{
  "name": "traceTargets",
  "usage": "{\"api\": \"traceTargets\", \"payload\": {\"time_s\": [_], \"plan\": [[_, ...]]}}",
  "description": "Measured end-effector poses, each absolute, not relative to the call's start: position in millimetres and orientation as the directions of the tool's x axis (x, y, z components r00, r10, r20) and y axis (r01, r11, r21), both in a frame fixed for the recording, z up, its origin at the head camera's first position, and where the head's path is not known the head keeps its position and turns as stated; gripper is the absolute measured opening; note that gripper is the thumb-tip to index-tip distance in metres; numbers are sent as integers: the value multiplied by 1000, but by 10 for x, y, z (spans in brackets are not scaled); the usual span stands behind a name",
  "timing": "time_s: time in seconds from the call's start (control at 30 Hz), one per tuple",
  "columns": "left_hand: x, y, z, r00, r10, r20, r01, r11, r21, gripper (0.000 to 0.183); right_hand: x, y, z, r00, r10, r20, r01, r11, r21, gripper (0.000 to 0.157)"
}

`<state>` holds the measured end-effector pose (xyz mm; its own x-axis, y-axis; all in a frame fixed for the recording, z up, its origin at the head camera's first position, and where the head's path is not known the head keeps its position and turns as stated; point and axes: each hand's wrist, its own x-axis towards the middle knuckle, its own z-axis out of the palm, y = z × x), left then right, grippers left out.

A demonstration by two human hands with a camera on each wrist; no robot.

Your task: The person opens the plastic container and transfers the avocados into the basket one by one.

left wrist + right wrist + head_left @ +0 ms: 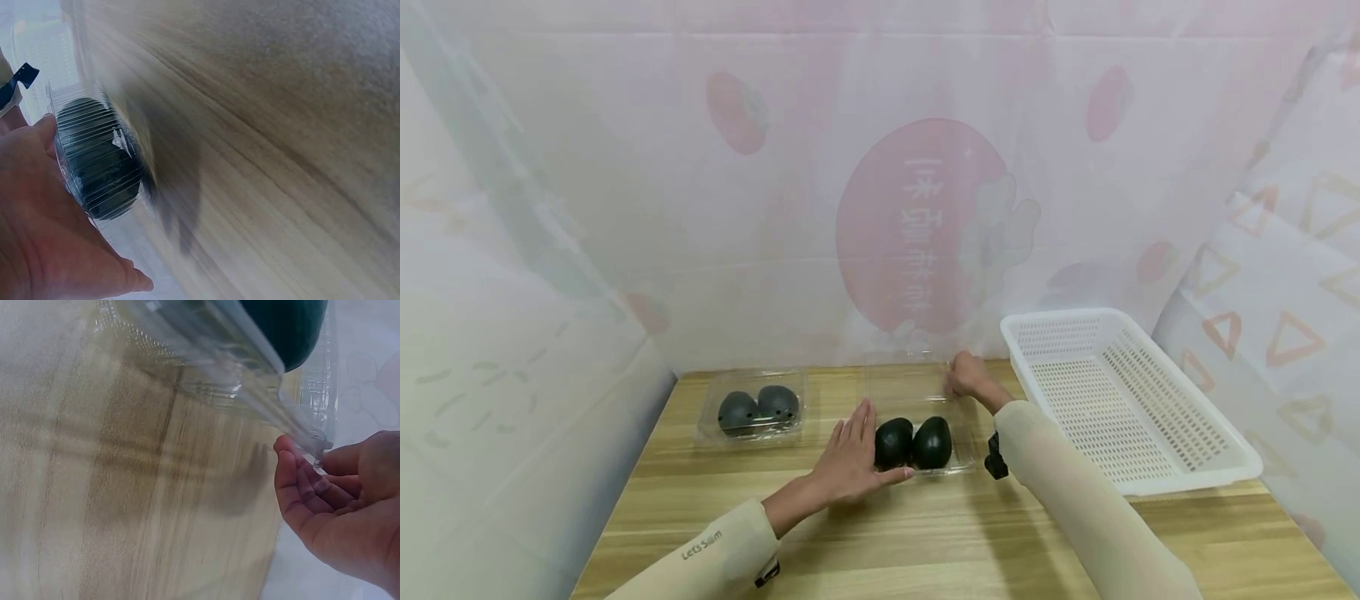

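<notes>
The clear clamshell box (917, 408) mid-table is barely showing, its lid nearly invisible. We're seeing two dark avocados (913, 443) sitting inside. Left hand (850, 457), fingers straight, is pressing its near-left side; right hand (967, 377) is pinching the far lid edge.

Head camera looks forward and down over the worktop (925, 533). Both wrist cameras sit close, low over the wood; all three share the clear box (925, 417).
</notes>
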<state>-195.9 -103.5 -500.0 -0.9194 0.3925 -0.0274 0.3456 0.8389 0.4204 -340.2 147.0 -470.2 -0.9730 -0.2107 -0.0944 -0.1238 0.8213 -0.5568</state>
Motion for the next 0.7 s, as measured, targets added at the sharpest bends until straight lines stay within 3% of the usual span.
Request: {"api": "traceTargets", "payload": {"time_s": [0.33,0.7], "plan": [[-1929,-995,-5017,-918,397,-19,352,835,423,121,-3363,1498,-4727,-956,-274,-106,-196,864,-463,51],[-1913,-1001,-4973,-925,380,-26,329,832,446,121,-3357,1400,-4639,-966,-242,-95,-188,903,-387,41]]}}
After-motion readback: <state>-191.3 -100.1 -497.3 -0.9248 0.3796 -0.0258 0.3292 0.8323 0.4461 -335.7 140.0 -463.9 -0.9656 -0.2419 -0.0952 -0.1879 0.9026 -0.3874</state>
